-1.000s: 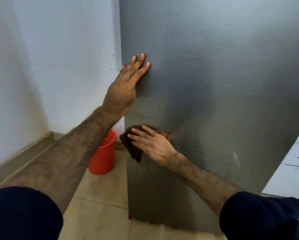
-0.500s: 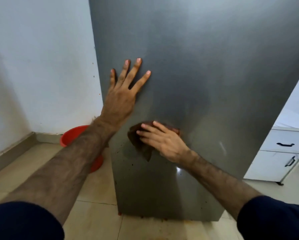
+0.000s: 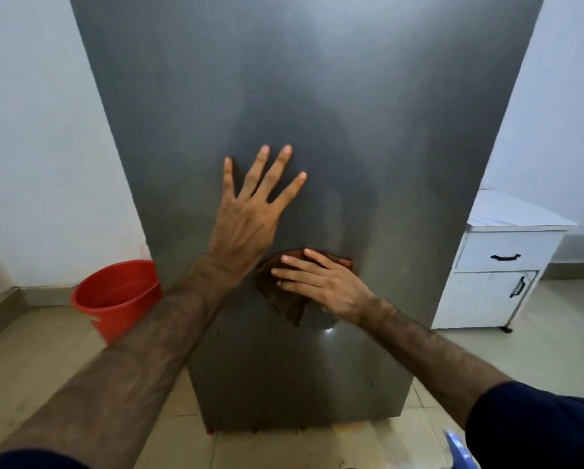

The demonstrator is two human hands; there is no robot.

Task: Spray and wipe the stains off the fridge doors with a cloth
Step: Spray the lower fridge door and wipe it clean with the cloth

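Here, the tall brushed-steel grey fridge door fills the middle of the frame from the top edge down to the floor tiles. The left hand lies flat against it just left of centre, fingers straight and spread, holding nothing. Directly below and right of it, the right hand presses a dark brown folded cloth to the metal with extended fingers laid across the top of it; a corner of the cloth hangs down past the hand toward the lower middle of the frame. Both forearms are bare, with dark navy sleeves showing at the bottom corners. A few small dark specks dot the lower part of the door, and a small bright glint of light sits just beneath the cloth. At the lower left, a round red plastic bucket stands on the beige tiled floor just beside the fridge's left edge, in front of a white wall. At the right of the frame, a white cabinet with black handles stands beside the fridge. A blurred pale blue object shows at the bottom right edge; what it is cannot be told.
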